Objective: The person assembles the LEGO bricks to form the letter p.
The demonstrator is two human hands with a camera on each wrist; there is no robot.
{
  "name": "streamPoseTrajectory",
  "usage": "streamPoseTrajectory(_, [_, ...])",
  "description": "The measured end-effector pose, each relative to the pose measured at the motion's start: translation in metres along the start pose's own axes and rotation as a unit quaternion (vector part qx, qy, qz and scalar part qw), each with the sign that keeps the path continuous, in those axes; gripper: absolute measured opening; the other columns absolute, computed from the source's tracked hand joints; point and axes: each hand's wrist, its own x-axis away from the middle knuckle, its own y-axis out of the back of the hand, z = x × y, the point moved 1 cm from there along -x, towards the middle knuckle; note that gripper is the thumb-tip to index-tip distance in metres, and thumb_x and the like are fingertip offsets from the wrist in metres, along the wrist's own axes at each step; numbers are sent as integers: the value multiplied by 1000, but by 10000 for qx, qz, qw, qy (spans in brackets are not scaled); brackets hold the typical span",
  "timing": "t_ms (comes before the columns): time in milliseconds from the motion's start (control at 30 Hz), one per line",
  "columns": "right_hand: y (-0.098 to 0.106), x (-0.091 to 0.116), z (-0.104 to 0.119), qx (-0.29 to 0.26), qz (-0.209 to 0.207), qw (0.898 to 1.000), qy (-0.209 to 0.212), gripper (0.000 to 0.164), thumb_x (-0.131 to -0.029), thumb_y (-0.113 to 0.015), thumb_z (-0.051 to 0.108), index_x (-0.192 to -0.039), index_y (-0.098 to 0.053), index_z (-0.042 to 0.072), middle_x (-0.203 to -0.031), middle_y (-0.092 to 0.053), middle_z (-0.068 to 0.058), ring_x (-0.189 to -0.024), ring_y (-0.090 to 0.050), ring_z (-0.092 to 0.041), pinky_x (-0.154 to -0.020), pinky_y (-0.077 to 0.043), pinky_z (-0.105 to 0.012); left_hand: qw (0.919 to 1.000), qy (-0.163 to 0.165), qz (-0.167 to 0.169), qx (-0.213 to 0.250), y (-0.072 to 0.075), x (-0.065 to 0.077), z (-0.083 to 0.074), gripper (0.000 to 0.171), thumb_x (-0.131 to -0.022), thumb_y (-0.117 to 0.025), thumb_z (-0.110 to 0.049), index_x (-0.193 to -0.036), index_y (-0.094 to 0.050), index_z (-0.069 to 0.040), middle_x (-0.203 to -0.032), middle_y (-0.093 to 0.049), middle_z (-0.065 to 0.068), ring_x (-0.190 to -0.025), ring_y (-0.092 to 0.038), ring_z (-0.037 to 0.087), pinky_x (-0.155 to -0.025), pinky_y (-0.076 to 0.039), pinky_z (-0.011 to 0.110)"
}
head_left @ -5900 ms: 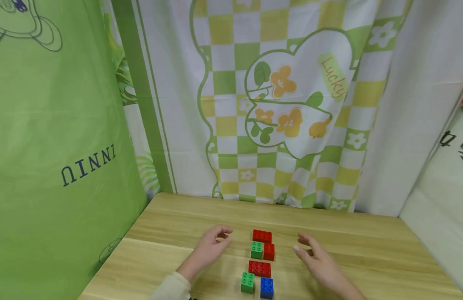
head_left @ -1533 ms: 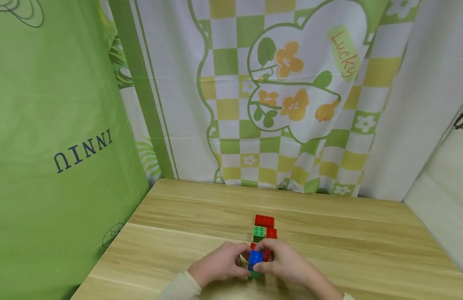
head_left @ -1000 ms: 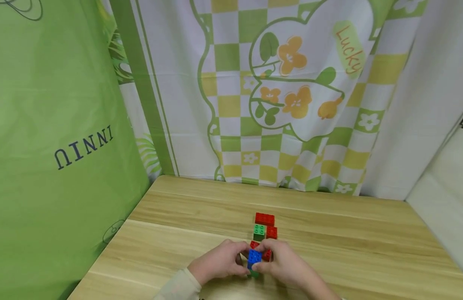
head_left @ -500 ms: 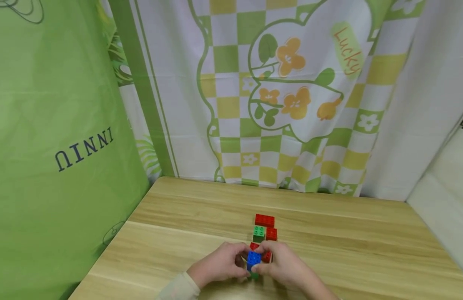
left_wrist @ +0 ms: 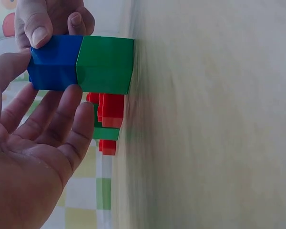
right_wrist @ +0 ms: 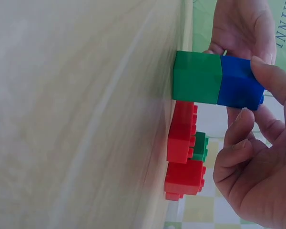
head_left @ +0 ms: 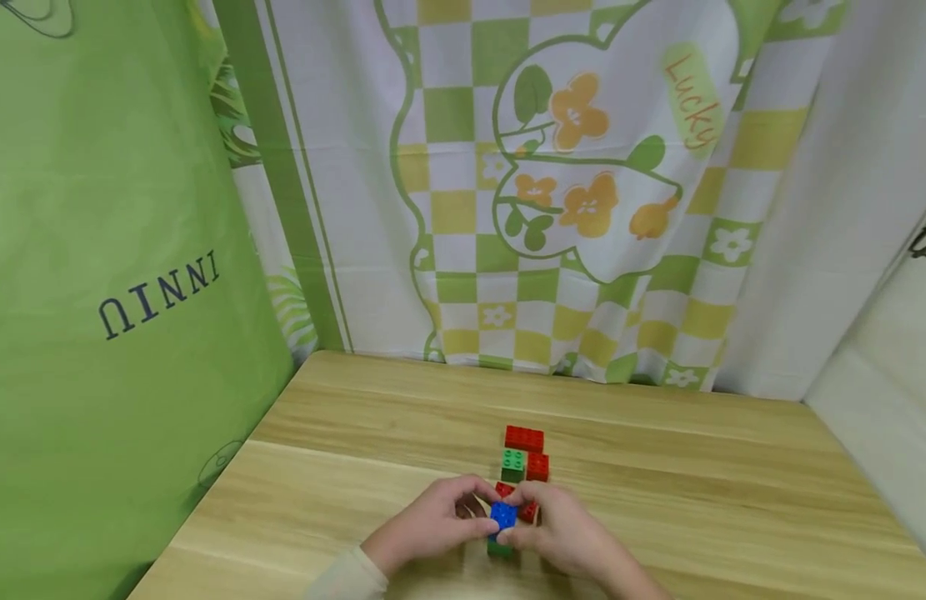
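A blue toy brick sits squarely on top of a green brick, studs up, at the near end of a row of bricks. My right hand pinches the blue brick, its thumb on the near face, as the right wrist view shows. From the other side, my left hand holds the same brick between thumb and fingers. The stacked green brick stands on the table. Just beyond, a long red brick is partly hidden behind the hands in the head view.
Farther back on the wooden table stand a green brick, a small red brick beside it and another long red brick. A patterned curtain hangs at the back edge, a green one at the left.
Earlier the hands were apart and the blue brick stood separately, right of the near green one. It is now on that green brick. Lately the left thumb has moved onto the blue brick.
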Motion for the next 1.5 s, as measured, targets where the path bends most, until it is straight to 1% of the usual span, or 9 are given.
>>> streamPoseTrajectory(200, [-6, 1, -2, -217, 11, 9997, -109, 29, -80, -79, 44, -100, -67, 26, -102, -62, 8, -93, -53, -23, -79, -43, -40, 10000, -51, -21, 13, 0, 1, 3, 21, -90, -73, -25, -108, -66, -18, -95, -66, -5, -82, -62, 8, -72, -53, 25])
streamPoseTrajectory(400, [-4, 2, -6, -430, 67, 9990, -111, 34, -80, -79, 45, -104, -67, 25, -102, -62, 5, -84, -51, -22, -66, -42, -32, 9998, -140, 56, -104, 1, -2, 5, 20, -91, -72, -27, -108, -66, -19, -90, -66, -8, -79, -61, 6, -69, -52, 24])
streamPoseTrajectory(567, [8, 0, -15, -824, 319, 9961, -66, 41, -80, -82, 37, -112, -65, 17, -99, -62, -2, -74, -51, -21, -58, -42, -29, 9997, -179, 129, -82, 0, -5, 4, 20, -91, -72, -27, -108, -66, -18, -87, -66, -7, -76, -62, 5, -66, -52, 23])
streamPoseTrajectory(667, [17, -1, -21, -937, 173, 9954, -97, 43, -80, -82, 33, -112, -65, 10, -99, -62, -6, -72, -51, -21, -58, -43, -29, 9998, -129, 140, -93, 1, -6, 3, 20, -90, -73, -27, -107, -66, -18, -86, -66, -6, -75, -61, 5, -66, -52, 23])
streamPoseTrajectory(867, [22, -5, -31, -626, -230, 9971, -361, 39, -80, -82, 28, -107, -65, 7, -100, -62, -7, -72, -52, -20, -56, -44, -30, 9998, 8, 139, -167, 3, -7, 1, 18, -89, -74, -27, -105, -66, -19, -89, -66, -7, -77, -61, 5, -69, -52, 24])
streamPoseTrajectory(1000, [18, -10, -34, -278, -298, 9976, -562, 37, -78, -83, 29, -104, -65, 11, -101, -61, -4, -86, -55, -23, -69, -47, -37, 9997, 3, 159, -212, 4, -7, 0, 19, -89, -74, -27, -105, -66, -19, -94, -66, -10, -79, -61, 5, -69, -52, 24])
streamPoseTrajectory(1100, [16, -13, -34, 24, -363, 9970, -688, 38, -75, -85, 30, -103, -64, 14, -99, -60, -2, -94, -54, -23, -78, -45, -42, 9996, -7, 179, -211, 4, -8, 0, 19, -89, -74, -27, -105, -65, -19, -96, -65, -10, -80, -61, 5, -69, -51, 24])
streamPoseTrajectory(1267, [14, -18, -34, 331, -362, 9961, -733, 40, -73, -86, 27, -102, -63, 13, -94, -58, -2, -88, -52, -22, -76, -44, -41, 9997, 72, 172, -174, 4, -7, 0, 19, -89, -74, -26, -105, -65, -19, -95, -65, -9, -80, -61, 6, -70, -51, 24])
streamPoseTrajectory(1500, [8, -19, -36, 269, -361, 9964, -712, 38, -71, -86, 18, -101, -64, 10, -91, -57, -3, -84, -51, -21, -74, -44, -40, 9997, 163, 178, -28, 2, -4, 1, 19, -89, -74, -25, -104, -64, -19, -90, -65, -5, -78, -61, 6, -69, -52, 23])
